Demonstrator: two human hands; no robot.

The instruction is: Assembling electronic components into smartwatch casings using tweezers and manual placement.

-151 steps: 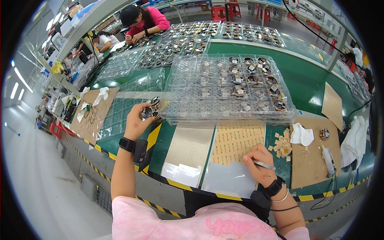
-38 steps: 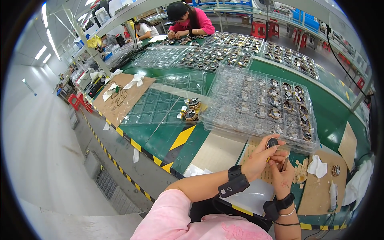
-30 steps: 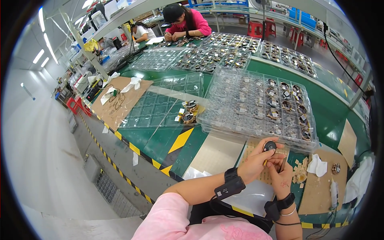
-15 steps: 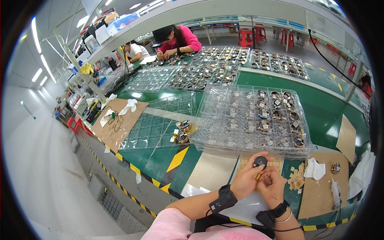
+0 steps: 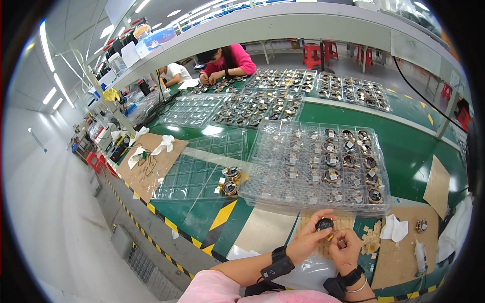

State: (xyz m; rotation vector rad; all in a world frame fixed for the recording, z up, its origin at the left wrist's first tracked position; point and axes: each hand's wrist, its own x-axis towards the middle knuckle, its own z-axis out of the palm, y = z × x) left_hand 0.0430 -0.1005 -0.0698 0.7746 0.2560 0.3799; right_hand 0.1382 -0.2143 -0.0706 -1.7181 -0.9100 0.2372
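Note:
My left hand (image 5: 306, 241) is closed around a small round black component (image 5: 324, 224), its flat dark face turned up between thumb and fingers. A short yellow strip (image 5: 330, 237) sticks out from the component's lower edge. Right beside it, my right hand (image 5: 347, 248) is curled, with thumb and fingers pinched close to the strip. A small brownish patch shows at its fingertips; whether it is a held piece is unclear. Beyond both hands stands a stack of clear plastic trays (image 5: 316, 207), with round components in several compartments.
Two components (image 5: 230, 188) rest on a clear tray at left. Tan square pieces (image 5: 371, 237) lie right of my hands, near white cloth (image 5: 394, 229), a lone component (image 5: 421, 225) and a white tube (image 5: 420, 257). Across the bench, a person in pink (image 5: 237, 60) works beside filled trays.
The bench sits slightly lower in the picture as the view tilts. Both hands stay together around the black component, which looks tipped a little flatter.

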